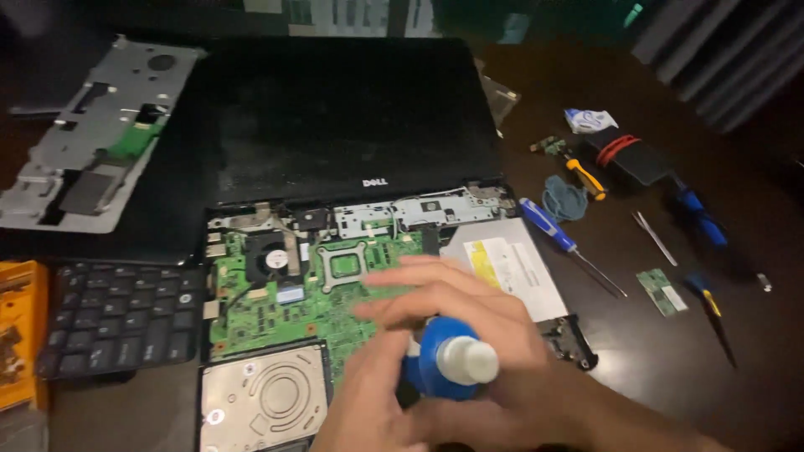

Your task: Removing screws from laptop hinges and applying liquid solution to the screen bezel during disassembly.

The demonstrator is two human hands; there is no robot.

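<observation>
Both hands hold one blue bottle (440, 360) with white cap: left hand (368, 406) grips its base, right hand (469, 314) wraps its top. Behind it lies the opened laptop (335, 276) with green board, then screwdrivers (557, 234) farther right.

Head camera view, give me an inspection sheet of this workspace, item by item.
Surface: dark wooden table.
Job's things: opened laptop, green circuit board bare, round silver drive in front; blue tool with white tip.
Clutter: loose keyboard, grey metal plate, blue screwdriver, orange-handled screwdriver, tweezers, small green card.
Hands: left hand and right hand both wrap the blue tool, fingers blurred.
Cables: thin wires near the hinge.
Surroundings: dim; orange box at left edge.
</observation>
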